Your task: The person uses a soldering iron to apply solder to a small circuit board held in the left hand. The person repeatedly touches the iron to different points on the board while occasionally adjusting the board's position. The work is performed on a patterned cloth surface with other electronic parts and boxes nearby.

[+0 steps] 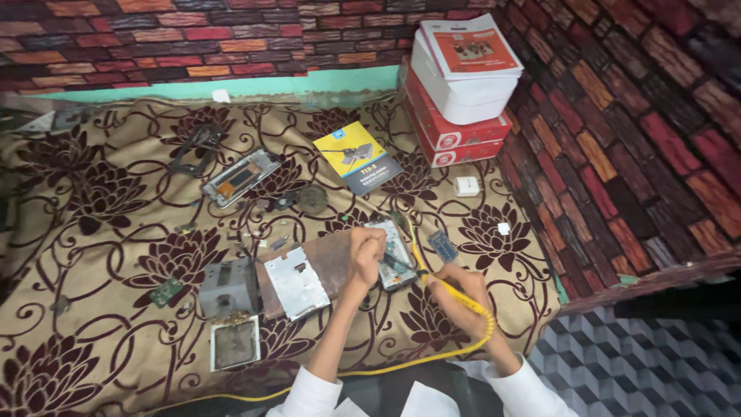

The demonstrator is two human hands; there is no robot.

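— What did the surface look like?

— A beige cloth with dark maroon flower patterns [100, 193] covered the floor, with brick-patterned walls behind and to the right. A stack of red and white cardboard boxes [455, 100] stood in the far right corner, and a yellow and grey booklet [359, 157] lay flat near it.

— And the hands?

— The left hand [366, 259] was curled around a small flat silver device with its back off [392, 251], pinning it on a worn brown board [328, 262]. The right hand [459, 297] was closed in a pen grip on a yellow-handled soldering tool [451, 287], its yellow cable trailing back toward the person.

— How did the two lie?

— The device sat just up and left of the right hand, its long axis running away from the person. The tool's tip pointed left onto it (whether it touched, I couldn't tell). The left hand was nearer, already on it.

— Anything else?

— A grey metal housing [228, 287], a silver plate [296, 282] and a small blue circuit board [442, 245] lay close by.
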